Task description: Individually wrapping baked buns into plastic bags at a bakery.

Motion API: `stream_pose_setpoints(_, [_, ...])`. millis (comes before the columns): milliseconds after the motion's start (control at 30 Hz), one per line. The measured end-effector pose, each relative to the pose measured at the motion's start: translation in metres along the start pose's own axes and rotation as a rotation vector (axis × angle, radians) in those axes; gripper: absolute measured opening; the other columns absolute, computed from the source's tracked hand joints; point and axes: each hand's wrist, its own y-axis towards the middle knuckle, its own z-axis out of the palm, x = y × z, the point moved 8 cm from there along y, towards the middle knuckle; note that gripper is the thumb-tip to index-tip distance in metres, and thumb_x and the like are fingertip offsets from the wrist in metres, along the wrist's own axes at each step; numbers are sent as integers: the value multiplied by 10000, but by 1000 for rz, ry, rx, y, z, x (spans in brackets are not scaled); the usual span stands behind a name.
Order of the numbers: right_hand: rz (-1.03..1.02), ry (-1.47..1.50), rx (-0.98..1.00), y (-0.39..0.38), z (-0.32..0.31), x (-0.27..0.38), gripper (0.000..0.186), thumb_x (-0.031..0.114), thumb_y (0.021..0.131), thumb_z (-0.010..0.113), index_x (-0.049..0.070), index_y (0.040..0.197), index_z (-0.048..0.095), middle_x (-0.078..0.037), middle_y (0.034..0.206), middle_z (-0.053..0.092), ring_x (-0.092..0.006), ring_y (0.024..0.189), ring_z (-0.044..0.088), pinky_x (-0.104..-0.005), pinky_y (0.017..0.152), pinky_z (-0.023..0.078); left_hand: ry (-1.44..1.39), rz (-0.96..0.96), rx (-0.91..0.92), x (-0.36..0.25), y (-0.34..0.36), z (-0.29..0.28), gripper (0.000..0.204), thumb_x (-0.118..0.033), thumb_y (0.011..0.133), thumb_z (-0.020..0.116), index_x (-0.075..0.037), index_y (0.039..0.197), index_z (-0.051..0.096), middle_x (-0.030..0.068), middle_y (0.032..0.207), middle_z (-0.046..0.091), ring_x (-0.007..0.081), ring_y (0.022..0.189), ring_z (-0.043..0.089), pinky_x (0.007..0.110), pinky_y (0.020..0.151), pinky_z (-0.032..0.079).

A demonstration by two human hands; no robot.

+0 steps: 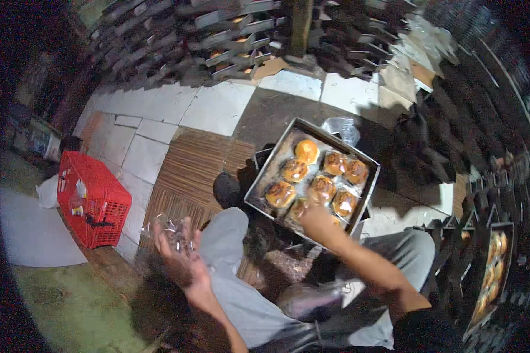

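Note:
A square metal tray (266,165) holds several golden buns (295,169), most with dark glazed tops, resting on crinkled clear lining. My right hand (325,226) reaches into the tray's lower part over a bun; its fingers are blurred, so I cannot tell whether they grip it. My left hand (182,259) is raised, palm up, left of the tray, fingers curled loosely round crumpled clear plastic (172,232). A small clear plastic bundle (341,129) lies behind the tray's back right corner.
A red plastic basket (100,194) stands at left. Another tray of buns (492,270) sits low at right beside tall dark stacks of trays (235,35), which also line the back. White tiles (218,109) and wood-patterned boards (182,162) cover the floor.

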Motion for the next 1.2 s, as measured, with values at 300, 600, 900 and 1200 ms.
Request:
stream_pose_setpoints(300, [708, 451, 43, 149, 194, -264, 498, 376, 861, 713, 15, 1199, 647, -270, 1254, 640, -455, 1116, 639, -511, 953, 517, -44, -525, 284, 10, -32, 62, 552, -369, 1066, 504, -143, 1550, 363, 168, 1492, 479, 444, 1316, 546, 476, 867, 615])
stream_pose_setpoints(600, [842, 1858, -575, -57, 77, -214, 480, 250, 852, 756, 60, 1274, 628, -147, 1346, 591, -318, 1226, 613, -473, 996, 536, -704, -711, 195, -9, -53, 88, 514, -427, 1075, 472, -135, 1496, 428, 172, 1479, 507, 491, 1341, 507, 640, 1044, 493])
stream_pose_setpoints(900, [220, 2379, 55, -132, -142, 52, 621, 98, 801, 833, 64, 1367, 578, -146, 1257, 672, -267, 1150, 672, -402, 1016, 541, -799, -811, 160, -29, -111, 68, 484, -469, 1048, 512, -52, 1285, 582, 193, 1253, 649, 506, 1248, 575, 674, 1016, 500])
stream_pose_setpoints(1200, [-170, 1058, -339, -112, -231, 143, 576, 3, 923, 537, -24, 1492, 455, -277, 1559, 402, -450, 1481, 350, -485, 1187, 363, -803, -646, 278, -40, -168, 28, 571, -509, 1047, 477, -44, 1373, 539, 167, 1354, 595, 365, 1220, 611, 513, 1028, 509])
